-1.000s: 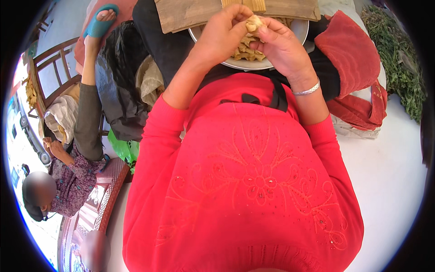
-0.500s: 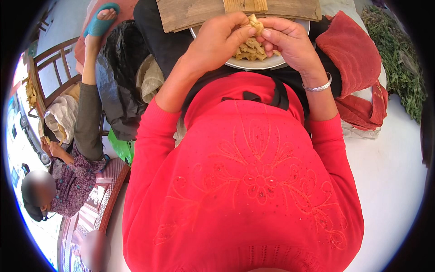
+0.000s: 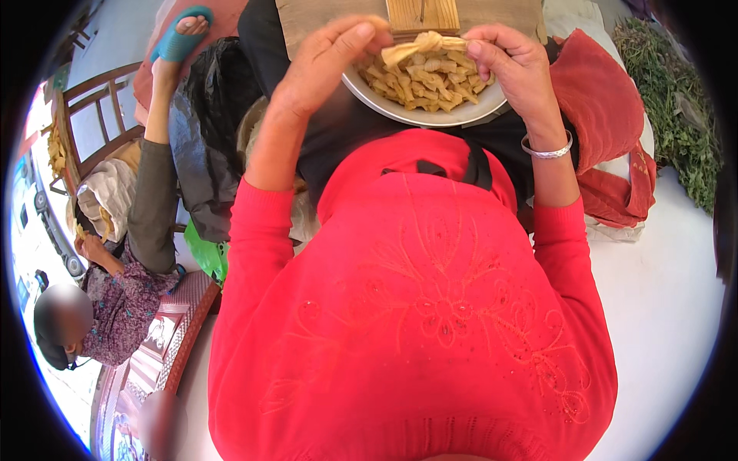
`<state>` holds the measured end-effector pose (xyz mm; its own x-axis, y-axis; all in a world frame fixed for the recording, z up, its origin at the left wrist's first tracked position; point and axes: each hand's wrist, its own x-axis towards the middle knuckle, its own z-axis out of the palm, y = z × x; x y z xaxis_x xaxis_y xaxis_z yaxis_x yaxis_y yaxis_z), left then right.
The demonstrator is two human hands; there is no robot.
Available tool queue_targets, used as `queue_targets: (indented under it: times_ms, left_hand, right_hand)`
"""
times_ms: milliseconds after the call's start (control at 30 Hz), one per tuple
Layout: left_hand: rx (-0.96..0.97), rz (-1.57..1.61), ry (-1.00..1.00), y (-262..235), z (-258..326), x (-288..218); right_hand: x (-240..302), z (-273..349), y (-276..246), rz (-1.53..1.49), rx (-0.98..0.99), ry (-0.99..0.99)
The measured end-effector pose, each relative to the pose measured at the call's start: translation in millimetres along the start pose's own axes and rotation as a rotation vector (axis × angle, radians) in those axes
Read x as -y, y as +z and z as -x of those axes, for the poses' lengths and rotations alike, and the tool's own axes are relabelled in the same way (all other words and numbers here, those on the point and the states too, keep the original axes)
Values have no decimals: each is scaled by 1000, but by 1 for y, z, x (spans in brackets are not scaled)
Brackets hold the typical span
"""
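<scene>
The fingers of the left hand are pinched shut on one end of a pale yellow strip, and the fingers of the right hand close on its other end, so the strip hangs stretched between both hands just above the bowl. A second ago the two hands were bunched together over the bowl with the piece hidden between them; half a second ago they sat lower, close on the heap. Now they have drawn apart and the strip shows between them, folded or twisted at its middle, which suggests the shaping of this one piece is under way rather than finished.

Below the strip, the bowl is heaped with many more folded yellow pieces of the same kind. The bowl rests in the person's lap against dark cloth, and a wooden board lies just beyond its far rim. A silver bangle circles the right wrist, on the near side of the bowl. To the right of the bowl lies a red cushion, and further right a pile of green herbs. Well to the left of the bowl, another person sits on a wooden chair, one leg raised with a teal sandal.
</scene>
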<state>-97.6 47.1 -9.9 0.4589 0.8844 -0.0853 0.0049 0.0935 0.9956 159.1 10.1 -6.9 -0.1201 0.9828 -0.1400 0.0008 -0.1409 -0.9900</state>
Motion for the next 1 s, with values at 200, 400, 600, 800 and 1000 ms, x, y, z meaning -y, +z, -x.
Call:
queue_targets:
  times_ms: [200,400,600,800,1000]
  left_hand:
    - [204,-154,-20,25,-26,-23]
    - [171,211,-155,19,-24,-1]
    - [15,139,-115,19,-34,2]
    - [-55,97,-23,15,-58,16]
    - [-79,37,-63,11,-67,16]
  right_hand:
    - [5,-5,11,8,-2,-46]
    - [14,1,20,-27,-61,28]
    - [6,-21,25,13,-150,-43]
    - [9,-47,30,18,-184,-6]
    - [8,-52,28,112,-167,-16]
